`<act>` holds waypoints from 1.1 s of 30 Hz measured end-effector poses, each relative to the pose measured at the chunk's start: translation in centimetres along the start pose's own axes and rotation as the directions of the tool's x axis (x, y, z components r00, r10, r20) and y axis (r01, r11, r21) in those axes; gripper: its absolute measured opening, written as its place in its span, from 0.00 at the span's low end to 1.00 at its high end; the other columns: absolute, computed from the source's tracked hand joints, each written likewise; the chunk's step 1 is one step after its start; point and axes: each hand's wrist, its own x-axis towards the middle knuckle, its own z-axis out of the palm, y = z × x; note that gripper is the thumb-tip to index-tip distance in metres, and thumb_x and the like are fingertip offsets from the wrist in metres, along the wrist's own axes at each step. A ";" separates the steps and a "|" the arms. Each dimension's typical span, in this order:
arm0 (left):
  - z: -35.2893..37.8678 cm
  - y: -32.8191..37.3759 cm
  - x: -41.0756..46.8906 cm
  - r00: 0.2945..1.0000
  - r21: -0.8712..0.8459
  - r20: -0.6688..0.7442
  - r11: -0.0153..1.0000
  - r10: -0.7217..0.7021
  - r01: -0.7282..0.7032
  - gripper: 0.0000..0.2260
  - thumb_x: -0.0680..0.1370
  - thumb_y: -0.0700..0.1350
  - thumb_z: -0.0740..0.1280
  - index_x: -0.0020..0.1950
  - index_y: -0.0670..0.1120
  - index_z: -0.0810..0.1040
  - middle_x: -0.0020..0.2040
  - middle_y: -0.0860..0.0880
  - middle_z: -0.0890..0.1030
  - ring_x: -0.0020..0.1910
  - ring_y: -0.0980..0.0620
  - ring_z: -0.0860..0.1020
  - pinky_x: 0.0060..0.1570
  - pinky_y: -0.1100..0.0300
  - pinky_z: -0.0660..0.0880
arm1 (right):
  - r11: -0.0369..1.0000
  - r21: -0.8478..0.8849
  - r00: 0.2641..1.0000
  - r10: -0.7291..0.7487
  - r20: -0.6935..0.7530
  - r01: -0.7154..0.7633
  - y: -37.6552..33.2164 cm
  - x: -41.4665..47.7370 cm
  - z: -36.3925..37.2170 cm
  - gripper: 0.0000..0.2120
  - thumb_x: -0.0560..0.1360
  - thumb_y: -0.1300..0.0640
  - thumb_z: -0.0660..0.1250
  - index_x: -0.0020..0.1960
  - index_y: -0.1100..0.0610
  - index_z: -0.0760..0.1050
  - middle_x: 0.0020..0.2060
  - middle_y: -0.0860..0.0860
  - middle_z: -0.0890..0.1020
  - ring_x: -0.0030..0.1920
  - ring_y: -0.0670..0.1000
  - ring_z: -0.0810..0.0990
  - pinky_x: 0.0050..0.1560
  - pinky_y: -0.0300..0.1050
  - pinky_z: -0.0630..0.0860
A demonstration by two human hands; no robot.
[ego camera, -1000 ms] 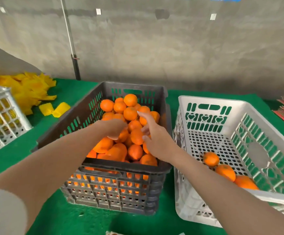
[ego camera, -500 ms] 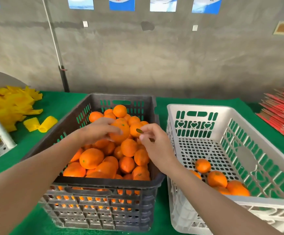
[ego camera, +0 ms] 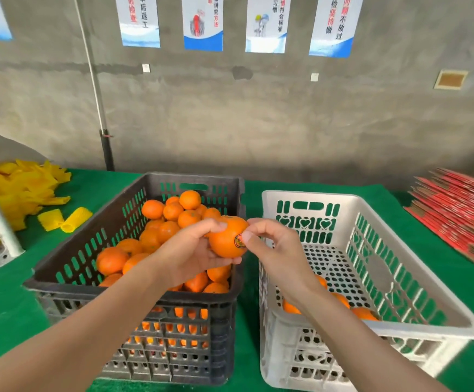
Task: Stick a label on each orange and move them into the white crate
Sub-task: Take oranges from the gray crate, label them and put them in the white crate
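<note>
Early days on this one: only a few oranges (ego camera: 364, 313) sit in the white crate (ego camera: 343, 197) at lower right, while the dark crate (ego camera: 134, 297) in the middle has a big pile (ego camera: 173, 219) left to do. Half a second ago the label was pinched in the right hand, apart from the fruit. Now the left hand (ego camera: 190, 250) grips the orange (ego camera: 226, 236) lifted at centre frame, and the right hand (ego camera: 275, 250), fingers curled, thumbs the label (ego camera: 239, 240) onto it.

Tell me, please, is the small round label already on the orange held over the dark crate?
On: the small round label lies on the held orange, the right hand touching it.
</note>
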 end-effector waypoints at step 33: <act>-6.1 1.3 4.7 0.871 0.535 -0.458 0.837 0.176 0.113 0.11 0.80 0.35 0.60 0.60 0.41 0.77 0.47 0.44 0.82 0.43 0.48 0.81 0.43 0.55 0.77 | 0.362 -0.929 0.680 0.701 0.216 -0.078 19.0 9.2 -9.4 0.34 0.68 0.67 0.70 0.70 0.57 0.62 0.59 0.56 0.71 0.51 0.54 0.76 0.40 0.41 0.75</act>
